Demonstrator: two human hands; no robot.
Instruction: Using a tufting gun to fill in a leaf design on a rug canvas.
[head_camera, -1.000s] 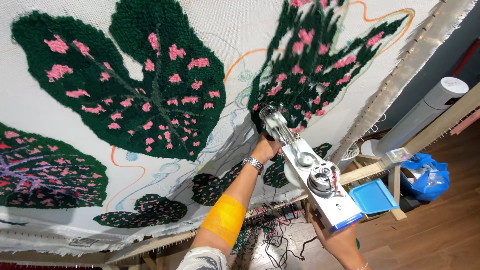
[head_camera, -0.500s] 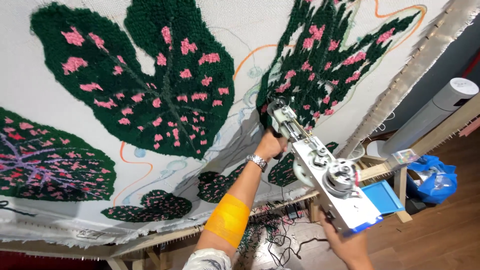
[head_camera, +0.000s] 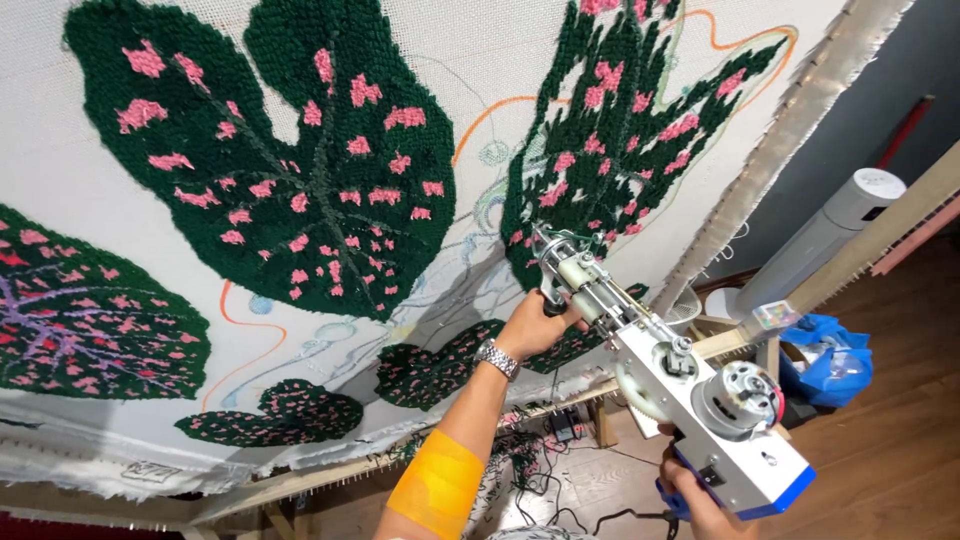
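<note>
While one tufting gun (head_camera: 660, 375) presses its tip against the stretched canvas (head_camera: 480, 90), the left hand (head_camera: 535, 325) wraps its front grip and the right hand (head_camera: 690, 500) clasps the blue rear handle; six dark-green, pink-spotted tufted leaves show.

A silver wristwatch (head_camera: 497, 357) and a yellow-orange forearm band (head_camera: 438, 487) on the left arm.

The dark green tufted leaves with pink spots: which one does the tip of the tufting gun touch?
The narrow, jagged leaf at upper right; the white tufting gun meets its lower edge. The others lie farther left.
</note>
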